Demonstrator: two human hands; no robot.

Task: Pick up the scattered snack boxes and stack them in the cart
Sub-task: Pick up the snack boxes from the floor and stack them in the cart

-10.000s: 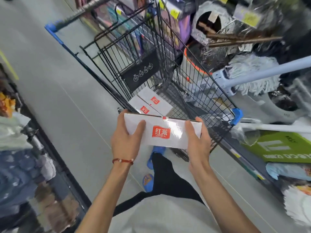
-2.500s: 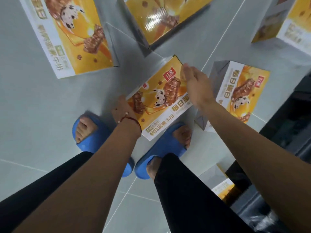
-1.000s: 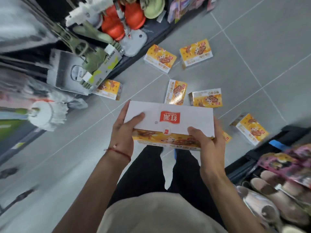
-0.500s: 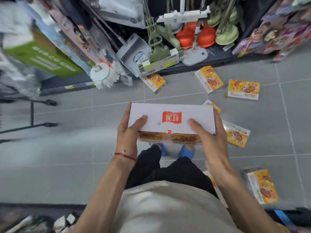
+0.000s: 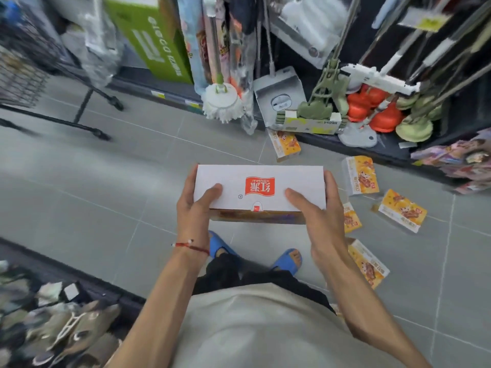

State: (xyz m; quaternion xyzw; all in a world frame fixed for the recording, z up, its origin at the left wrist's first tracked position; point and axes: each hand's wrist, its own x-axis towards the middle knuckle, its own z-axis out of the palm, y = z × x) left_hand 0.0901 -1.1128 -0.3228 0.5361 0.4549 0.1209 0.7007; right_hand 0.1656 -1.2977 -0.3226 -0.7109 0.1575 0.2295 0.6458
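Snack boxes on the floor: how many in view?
5, not counting the held box: box at the shelf base; next box rightward; far-right box; half-hidden box; nearest box. Others may be hidden behind the person.

Tally: six yellow-orange cardboard snack boxes (image 5: 409, 216), one black wire cart (image 5: 18, 75).
Snack boxes: one held box (image 5: 259, 192), white face up, gripped at its ends by two hands, left hand (image 5: 196, 208) and right hand (image 5: 318, 219); five on the grey tiled floor (image 5: 106, 181), namely far box (image 5: 285, 144), pale-sided box (image 5: 360, 176), rightmost box (image 5: 401, 209), half-hidden box (image 5: 352, 219) and near box (image 5: 368, 264). Besides these: two blue foam slippers (image 5: 220, 245), one red cord bracelet (image 5: 190, 245), one white string mop head (image 5: 221, 102), one grey plastic dustpan (image 5: 279, 96), one green carton (image 5: 156, 41), at least three orange-red plunger cups (image 5: 385, 120); green cups too blurred for a count.
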